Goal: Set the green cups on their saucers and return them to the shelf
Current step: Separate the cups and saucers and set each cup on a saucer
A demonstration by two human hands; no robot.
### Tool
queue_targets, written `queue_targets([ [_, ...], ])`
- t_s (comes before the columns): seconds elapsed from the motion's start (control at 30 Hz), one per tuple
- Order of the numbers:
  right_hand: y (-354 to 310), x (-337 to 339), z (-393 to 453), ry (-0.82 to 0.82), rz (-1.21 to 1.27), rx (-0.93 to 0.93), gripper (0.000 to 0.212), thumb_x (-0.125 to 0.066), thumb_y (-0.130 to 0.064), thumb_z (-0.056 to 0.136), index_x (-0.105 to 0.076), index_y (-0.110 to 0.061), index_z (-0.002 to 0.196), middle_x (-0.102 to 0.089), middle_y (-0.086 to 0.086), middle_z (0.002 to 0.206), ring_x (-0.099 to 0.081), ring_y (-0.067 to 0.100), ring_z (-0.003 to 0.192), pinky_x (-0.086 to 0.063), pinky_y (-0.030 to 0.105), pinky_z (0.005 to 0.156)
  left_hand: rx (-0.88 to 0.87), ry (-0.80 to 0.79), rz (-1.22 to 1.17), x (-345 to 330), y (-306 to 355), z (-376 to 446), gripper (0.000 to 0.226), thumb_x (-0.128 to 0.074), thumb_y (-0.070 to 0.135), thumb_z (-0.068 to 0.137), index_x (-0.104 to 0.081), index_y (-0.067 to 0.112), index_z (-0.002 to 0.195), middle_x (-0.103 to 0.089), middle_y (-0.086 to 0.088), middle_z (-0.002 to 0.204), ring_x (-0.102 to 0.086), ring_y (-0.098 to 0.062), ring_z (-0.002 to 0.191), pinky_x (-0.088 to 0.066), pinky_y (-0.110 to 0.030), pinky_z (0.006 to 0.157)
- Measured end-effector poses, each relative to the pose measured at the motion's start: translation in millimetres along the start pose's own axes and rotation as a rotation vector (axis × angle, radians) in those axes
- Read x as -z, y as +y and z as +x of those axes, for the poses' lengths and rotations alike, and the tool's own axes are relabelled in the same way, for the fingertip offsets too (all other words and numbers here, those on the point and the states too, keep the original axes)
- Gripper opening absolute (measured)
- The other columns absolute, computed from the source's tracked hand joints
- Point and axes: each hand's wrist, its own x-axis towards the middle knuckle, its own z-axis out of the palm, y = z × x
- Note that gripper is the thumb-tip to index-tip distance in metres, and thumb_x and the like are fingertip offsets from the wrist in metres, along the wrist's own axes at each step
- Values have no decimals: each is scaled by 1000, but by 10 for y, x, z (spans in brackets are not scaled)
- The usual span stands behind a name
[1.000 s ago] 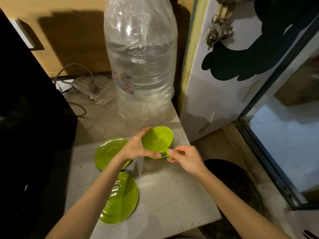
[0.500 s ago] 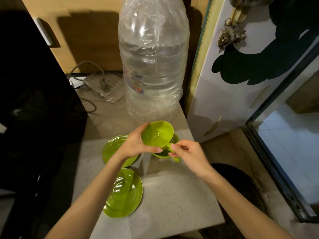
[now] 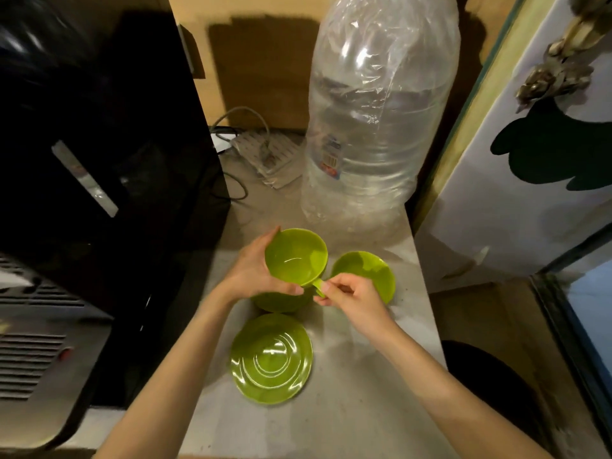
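Note:
My left hand [image 3: 251, 276] grips the side of a green cup [image 3: 294, 256] held just above the counter. My right hand [image 3: 351, 299] pinches that cup's small handle. A second green cup [image 3: 367, 273] stands on the counter right beside it, partly behind my right hand. A green saucer [image 3: 271, 357] lies flat in front of my hands. Another green saucer [image 3: 281, 304] shows only as a dark green edge beneath the held cup and my left hand.
A large clear water bottle [image 3: 374, 127] stands at the back of the grey counter [image 3: 347, 409]. A black appliance [image 3: 99, 160] walls the left side. A power strip with cables [image 3: 268, 154] lies behind. A white door [image 3: 530, 177] and a dark bin [image 3: 490, 385] are on the right.
Both hands have carried the upper cup up and leftward off the second cup, which now stands alone at the right. The held cup now hangs over the far saucer.

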Motion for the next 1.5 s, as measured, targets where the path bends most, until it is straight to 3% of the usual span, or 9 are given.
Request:
queue_targets([
  [0.13,84,-125,59,-19,-11,-41,19,-57,-7,86,-62,-15,69,-65,1,68,-70,26,78,-54,34,80,32,-24,-11,43,-113,-21,128,-87,38,38,-20,14,145,-27,-7,152,-27,-19,138,-20,-18,102],
  [0.23,151,-203,97,-10,-41,-69,23,-58,-7,86,-63,-19,67,-65,0,68,-70,26,79,-55,38,82,54,-26,12,23,-191,-17,122,-89,29,47,-18,15,145,-23,-7,153,-23,-18,140,-19,-22,107],
  [0.4,262,-272,125,32,-154,-87,24,-60,-15,84,-63,-28,64,-67,-3,68,-71,26,84,-54,48,84,79,-40,32,-45,-277,-9,122,-89,30,48,-15,17,145,-20,-4,155,-20,-17,141,-17,-23,109],
  [0.7,335,-331,132,42,-154,-125,9,-58,-15,86,-65,-14,81,-71,15,86,-70,28,87,-53,47,86,70,-30,45,-92,-333,5,125,-89,31,46,-14,18,145,-18,-4,155,-18,-17,142,-17,-27,112],
  [1.07,360,-306,125,52,-158,-119,14,-56,-18,87,-66,-8,90,-70,11,89,-69,24,89,-53,46,87,59,-38,-10,-130,-358,-21,124,-88,29,49,-12,17,145,-13,-2,157,-12,-14,143,-12,-18,107],
  [1.27,310,-287,90,38,-120,-148,19,-54,-17,89,-62,-5,103,-65,0,85,-68,23,92,-53,43,90,51,-73,33,-123,-352,-28,129,-87,36,50,-4,16,147,-1,-1,158,0,-11,144,-6,-24,112],
  [1.33,297,-275,86,44,-132,-150,23,-55,-18,88,-60,-8,108,-63,-3,86,-66,23,96,-52,45,92,55,-86,53,-118,-324,-33,133,-86,43,45,-4,16,147,1,-2,158,3,-12,144,-4,-32,116],
  [1.43,252,-242,60,48,-120,-156,27,-54,-19,88,-57,-10,113,-64,0,92,-66,23,97,-51,46,93,23,-71,55,-124,-222,-32,131,-74,57,41,-8,17,146,-1,-3,158,2,-13,144,-7,-44,118],
  [1.5,213,-202,39,37,-90,-165,26,-51,-20,90,-54,-14,115,-65,3,95,-67,23,94,-52,44,92,-33,-33,37,-149,-134,-29,127,-68,65,39,-17,18,145,-8,-3,157,-4,-14,144,-8,-42,118],
])
